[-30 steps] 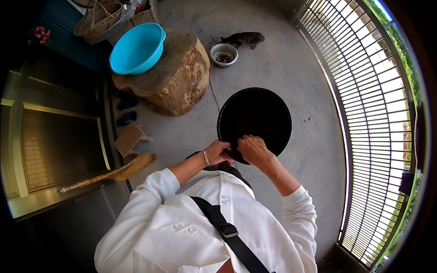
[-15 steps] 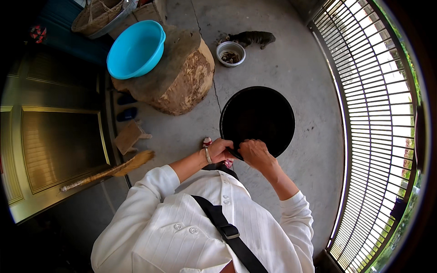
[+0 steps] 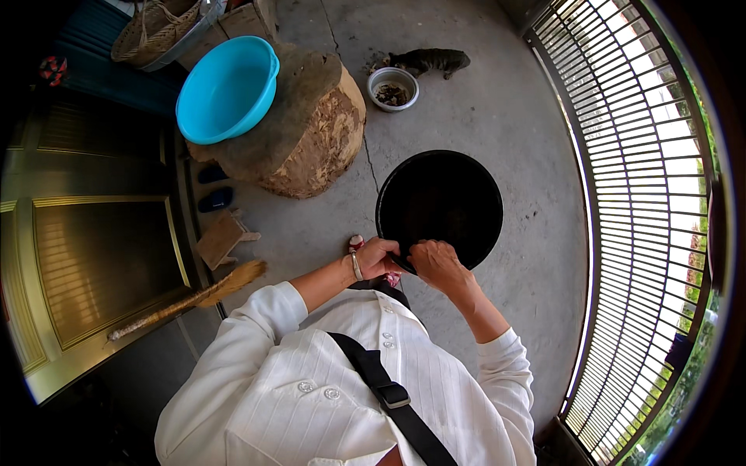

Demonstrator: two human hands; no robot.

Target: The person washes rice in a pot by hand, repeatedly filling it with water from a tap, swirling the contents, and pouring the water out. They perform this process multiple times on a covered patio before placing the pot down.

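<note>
A large round black basin point(image 3: 440, 203) hangs over the concrete floor in front of me. My left hand point(image 3: 378, 256), with a bracelet at the wrist, grips its near rim on the left. Close beside it, my right hand point(image 3: 436, 262) grips the same rim. My white sleeves and a black strap fill the lower part of the head view.
A blue basin point(image 3: 227, 88) sits on a big tree stump point(image 3: 311, 128) to the left. A small bowl point(image 3: 392, 88) and a cat point(image 3: 431, 60) lie beyond. A broom point(image 3: 190, 300), a small wooden stool point(image 3: 223, 238), a golden door point(image 3: 93, 256) and a metal grille point(image 3: 645, 194) border the floor.
The view has shifted slightly; the black basin and both hands stay in the same hold, with little visible movement.
</note>
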